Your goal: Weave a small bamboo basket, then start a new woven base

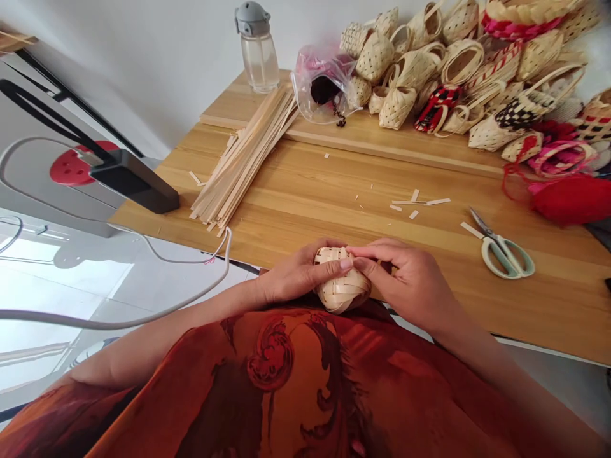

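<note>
A small woven basket [341, 289] of pale flat strips is held close to my body at the table's front edge. My left hand [310, 270] wraps round its left side, thumb lying across the front of the weave. On the other side my right hand [394, 270] pinches at the basket's upper right, its thumb and forefinger meeting near my left thumb tip. Whether a single strip sits in that pinch is too small to make out. Scissors [506, 254] with pale green and white handles lie to the right, blades partly apart.
A bundle of long pale strips [248, 152] lies at the left, near a black power bank [136, 181] with a white cable. Strip scraps [415, 202] are scattered mid-table. Behind are a bottle [258, 54], a plastic bag [324, 83], many finished baskets [398, 105] and red yarn [573, 198].
</note>
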Demonstrator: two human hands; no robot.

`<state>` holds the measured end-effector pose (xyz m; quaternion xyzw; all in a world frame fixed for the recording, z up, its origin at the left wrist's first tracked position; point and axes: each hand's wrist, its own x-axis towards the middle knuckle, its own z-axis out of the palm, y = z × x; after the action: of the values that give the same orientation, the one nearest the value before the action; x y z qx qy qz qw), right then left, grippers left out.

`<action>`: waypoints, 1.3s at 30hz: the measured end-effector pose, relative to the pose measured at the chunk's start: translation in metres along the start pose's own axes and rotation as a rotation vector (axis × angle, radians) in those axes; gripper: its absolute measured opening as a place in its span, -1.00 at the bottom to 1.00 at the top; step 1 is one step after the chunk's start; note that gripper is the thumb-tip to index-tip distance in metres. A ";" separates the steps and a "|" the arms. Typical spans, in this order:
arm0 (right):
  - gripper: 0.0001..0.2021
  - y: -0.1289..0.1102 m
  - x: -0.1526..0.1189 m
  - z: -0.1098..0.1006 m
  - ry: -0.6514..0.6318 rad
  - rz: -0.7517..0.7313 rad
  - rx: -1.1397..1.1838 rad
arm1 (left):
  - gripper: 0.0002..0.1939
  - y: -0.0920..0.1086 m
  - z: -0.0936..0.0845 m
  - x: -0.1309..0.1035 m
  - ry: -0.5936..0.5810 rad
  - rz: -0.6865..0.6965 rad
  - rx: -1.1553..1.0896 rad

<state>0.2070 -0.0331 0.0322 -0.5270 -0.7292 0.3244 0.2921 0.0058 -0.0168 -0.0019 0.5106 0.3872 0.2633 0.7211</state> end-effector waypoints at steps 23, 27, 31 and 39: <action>-0.73 0.024 0.011 0.027 0.064 0.253 0.348 | -0.48 -0.006 -0.001 0.003 -0.081 0.009 0.031; -0.67 0.030 0.021 0.029 0.077 0.310 0.540 | -0.48 -0.015 0.000 0.014 -0.039 -0.053 -0.235; -0.62 0.035 0.026 0.031 0.034 0.339 0.696 | -0.42 -0.022 -0.005 0.028 -0.116 -0.195 -0.401; -0.54 0.039 0.018 0.029 -0.027 0.334 0.798 | -0.25 -0.014 -0.016 0.039 -0.238 -0.313 -0.391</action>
<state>0.2026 -0.0110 -0.0151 -0.4791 -0.4551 0.6307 0.4069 0.0142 0.0166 -0.0292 0.3228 0.3159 0.1566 0.8784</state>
